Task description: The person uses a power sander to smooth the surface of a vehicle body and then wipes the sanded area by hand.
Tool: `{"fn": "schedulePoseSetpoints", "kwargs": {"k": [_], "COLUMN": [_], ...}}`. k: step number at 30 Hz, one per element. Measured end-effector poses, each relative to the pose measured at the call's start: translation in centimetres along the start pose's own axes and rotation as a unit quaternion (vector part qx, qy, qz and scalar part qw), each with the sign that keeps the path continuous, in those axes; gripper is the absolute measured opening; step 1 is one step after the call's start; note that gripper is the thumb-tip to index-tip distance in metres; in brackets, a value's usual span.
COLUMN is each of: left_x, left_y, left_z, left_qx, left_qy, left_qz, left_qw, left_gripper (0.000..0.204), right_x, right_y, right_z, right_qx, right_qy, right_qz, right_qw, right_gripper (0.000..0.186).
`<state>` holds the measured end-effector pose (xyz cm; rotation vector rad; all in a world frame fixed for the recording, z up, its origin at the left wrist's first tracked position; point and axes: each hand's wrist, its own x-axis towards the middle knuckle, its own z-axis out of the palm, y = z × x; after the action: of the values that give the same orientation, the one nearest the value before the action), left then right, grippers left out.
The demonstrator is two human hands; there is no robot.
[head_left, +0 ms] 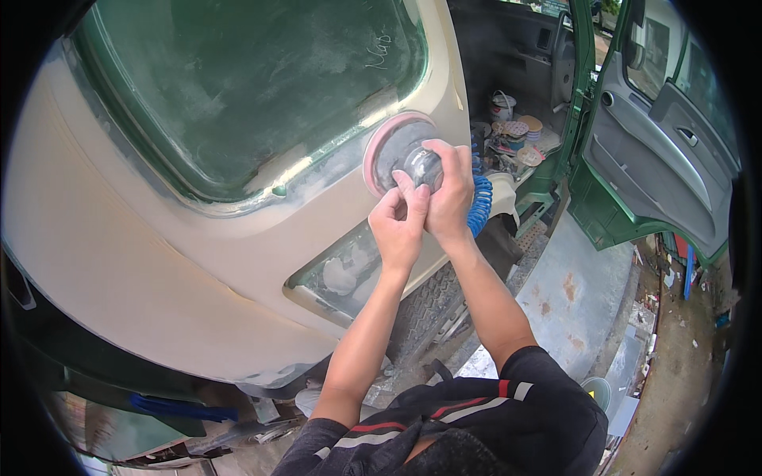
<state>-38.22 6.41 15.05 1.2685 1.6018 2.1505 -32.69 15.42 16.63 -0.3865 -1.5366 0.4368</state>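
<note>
A round air sander with a dark body and a pinkish pad rim lies against the cream-coated panel of a vehicle cab. It sits beside the lower right corner of a recessed green panel. My right hand is wrapped round the sander's grip from the right. Close against it, my left hand is closed at the lower side of the sander, its thumb raised along the body. A coiled blue air hose hangs behind my right hand. Pale dust covers my fingers.
An open green door with grey trim stands at the right. Sanding discs and a small bucket lie on the cab floor. A tyre shows below the panel, near a grey metal platform. Debris litters the ground.
</note>
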Motion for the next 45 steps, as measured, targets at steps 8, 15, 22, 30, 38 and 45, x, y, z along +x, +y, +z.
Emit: {"fn": "schedulePoseSetpoints", "kwargs": {"k": [8,15,22,30,38,45], "left_x": [-7.0,-1.7,-5.0,-2.3,-0.2,3.3], "left_y": [-1.1,-0.2,0.3,4.5,2.4,1.7], "left_z": [-3.0,0.6,-1.2,-0.1,2.6,7.3], "left_qx": [-0.158,-0.020,-0.098,-0.115,-0.109,-0.154], "left_qy": [0.280,0.039,0.221,0.110,0.075,0.043], "left_qz": [0.090,0.011,0.076,0.020,0.000,-0.021], "left_qw": [0.942,0.999,0.967,0.987,0.991,0.987], "left_gripper": [0.032,0.031,0.035,0.036,0.038,0.041], "right_x": [-6.6,-1.2,-2.4,4.0,5.7,10.3], "right_y": [-7.1,-0.3,-5.0,-6.0,-2.9,0.0], "right_z": [3.1,0.0,-0.4,-2.9,-3.2,-5.4], "right_qx": [0.017,-0.015,0.021,-0.017,-0.038,-0.092], "right_qy": [-0.163,0.048,-0.158,-0.248,-0.184,-0.222], "right_qz": [-0.214,0.110,-0.035,-0.006,-0.029,-0.037], "right_qw": [0.963,0.993,0.987,0.968,0.982,0.970], "right_gripper": [0.043,0.050,0.046,0.053,0.054,0.050]}}
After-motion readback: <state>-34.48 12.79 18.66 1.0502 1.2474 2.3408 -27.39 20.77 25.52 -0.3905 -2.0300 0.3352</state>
